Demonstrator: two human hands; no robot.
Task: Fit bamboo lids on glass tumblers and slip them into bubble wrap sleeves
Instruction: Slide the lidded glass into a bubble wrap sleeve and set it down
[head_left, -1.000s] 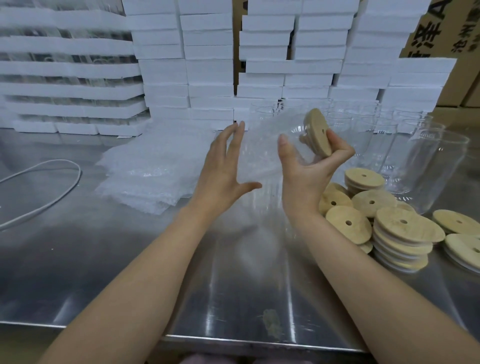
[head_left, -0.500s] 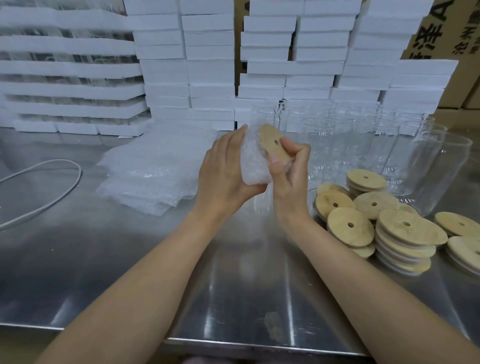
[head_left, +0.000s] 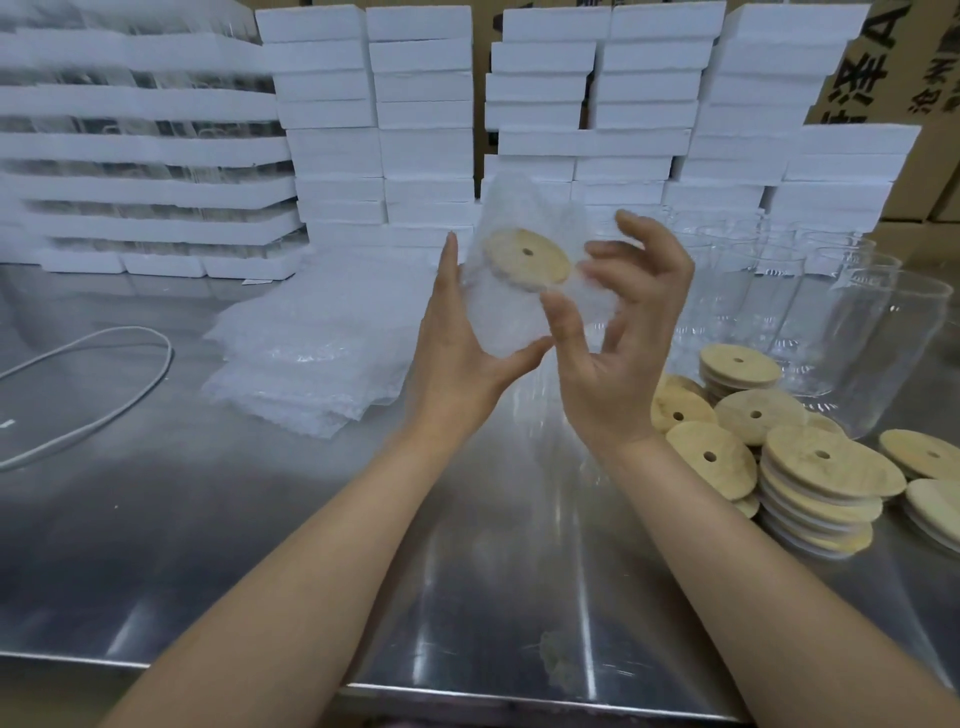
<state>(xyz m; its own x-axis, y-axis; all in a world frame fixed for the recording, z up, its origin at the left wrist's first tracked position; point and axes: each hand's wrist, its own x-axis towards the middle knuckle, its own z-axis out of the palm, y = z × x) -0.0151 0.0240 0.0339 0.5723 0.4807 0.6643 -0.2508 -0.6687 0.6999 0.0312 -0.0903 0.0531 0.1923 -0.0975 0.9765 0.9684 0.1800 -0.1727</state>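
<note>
I hold a glass tumbler inside a bubble wrap sleeve (head_left: 501, 322) raised above the steel table (head_left: 249, 545). A round bamboo lid (head_left: 525, 257) with a centre hole sits on its top, tilted towards me. My left hand (head_left: 457, 358) grips the sleeved tumbler from the left, fingers up along its side and thumb curled under it. My right hand (head_left: 623, 353) is beside it on the right with fingers spread and loosely bent; its thumb touches the wrap.
Stacks of loose bamboo lids (head_left: 831, 462) lie at the right, with several bare glass tumblers (head_left: 883, 332) behind them. A pile of flat bubble wrap sleeves (head_left: 311, 353) lies left of centre. White foam boxes (head_left: 426, 156) line the back. A white cable (head_left: 104, 395) loops at the left.
My right hand brought the lid from the right onto the sleeved tumbler, pressed it on, then let go and opened. The tumbler now sits higher in my left hand.
</note>
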